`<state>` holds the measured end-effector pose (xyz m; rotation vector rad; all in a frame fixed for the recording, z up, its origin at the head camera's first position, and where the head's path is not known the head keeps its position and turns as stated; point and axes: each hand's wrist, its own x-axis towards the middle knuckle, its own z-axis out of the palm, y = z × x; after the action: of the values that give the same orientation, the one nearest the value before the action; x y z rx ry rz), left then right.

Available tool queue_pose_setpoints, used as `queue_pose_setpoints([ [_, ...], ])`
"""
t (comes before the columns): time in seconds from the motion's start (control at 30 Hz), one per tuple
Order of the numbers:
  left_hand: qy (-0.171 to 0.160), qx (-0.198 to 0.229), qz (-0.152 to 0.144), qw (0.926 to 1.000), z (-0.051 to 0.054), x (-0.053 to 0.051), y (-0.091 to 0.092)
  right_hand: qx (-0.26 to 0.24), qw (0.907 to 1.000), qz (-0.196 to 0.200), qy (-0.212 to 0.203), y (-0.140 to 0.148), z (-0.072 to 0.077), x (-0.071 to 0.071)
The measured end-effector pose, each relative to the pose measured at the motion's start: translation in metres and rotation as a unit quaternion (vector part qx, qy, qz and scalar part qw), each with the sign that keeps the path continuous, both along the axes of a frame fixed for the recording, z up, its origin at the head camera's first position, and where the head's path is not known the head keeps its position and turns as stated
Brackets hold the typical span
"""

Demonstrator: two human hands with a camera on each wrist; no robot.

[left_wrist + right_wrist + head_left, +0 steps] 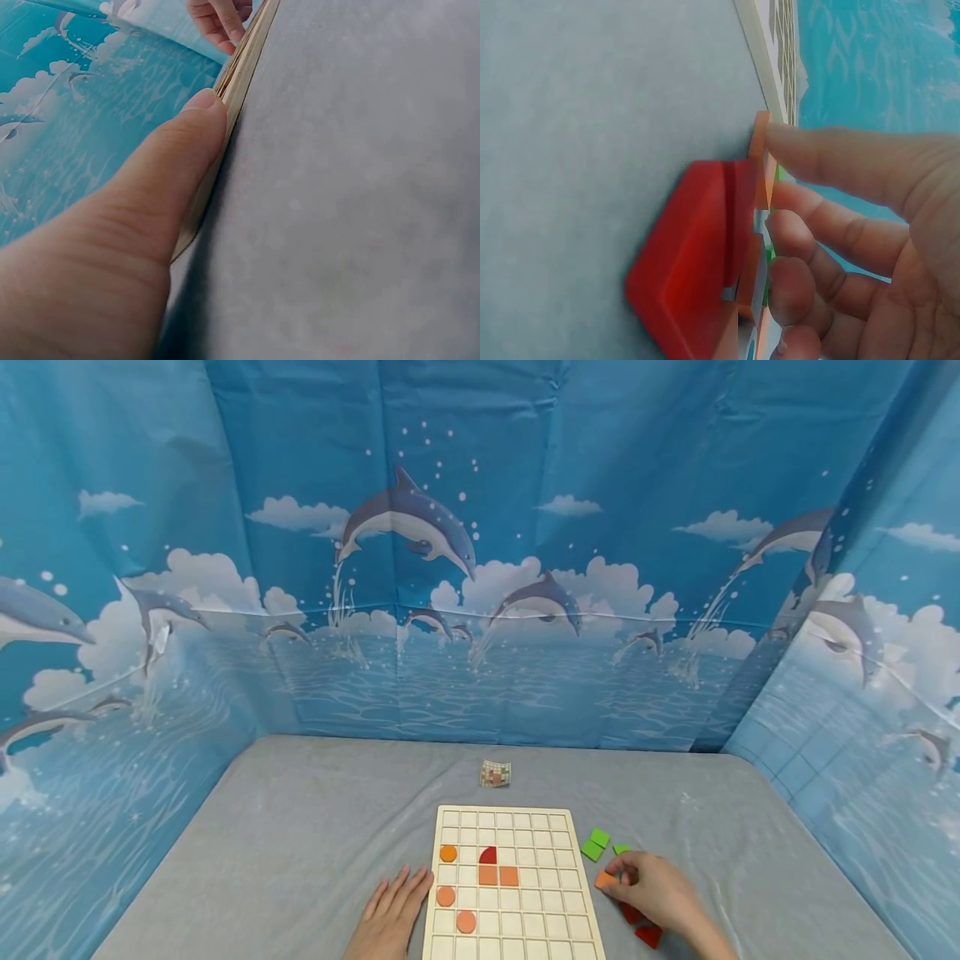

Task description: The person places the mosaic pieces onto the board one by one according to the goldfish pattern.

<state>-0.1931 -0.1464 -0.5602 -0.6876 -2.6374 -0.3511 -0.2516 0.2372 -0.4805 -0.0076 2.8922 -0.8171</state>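
Observation:
My left hand (389, 916) lies on the cloth with its fingers stretched out, at the left edge of a pale wooden grid board (536, 893). Its thumb touches the board's side in the left wrist view. On the right, my right hand (658, 890) pinches an orange square tile (604, 880) between thumb and finger. The right wrist view shows that tile (759, 142) at the thumb tip, with red pieces (686, 262) close by. On the board are orange discs (446, 896), two orange squares (508, 877) and a red quarter-circle piece (488, 856).
Green tiles (592, 850) lie right of the board, beyond my right hand. Red pieces (648, 936) lie partly under that hand. A small patterned grid card (495, 774) sits behind the board on the grey cloth (315, 827). A dolphin-print curtain (480, 693) hangs around the table.

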Motion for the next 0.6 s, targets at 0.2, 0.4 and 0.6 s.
queue_pose_setpoints([
  [0.2,0.0,-0.001,0.0,1.0,-0.0001,-0.0006,0.0004,-0.001,0.9999,0.004,0.01,-0.001,-0.0025,0.0003],
  [0.4,-0.029,0.003,0.0,0.9996,0.0024,0.0,0.0007,0.009,0.9996,0.011,0.023,-0.0015,-0.003,0.0028],
  [0.6,-0.052,0.005,0.003,0.9987,0.0041,0.0007,0.0012,0.017,0.9987,0.017,0.045,-0.0022,-0.0034,0.0054],
])
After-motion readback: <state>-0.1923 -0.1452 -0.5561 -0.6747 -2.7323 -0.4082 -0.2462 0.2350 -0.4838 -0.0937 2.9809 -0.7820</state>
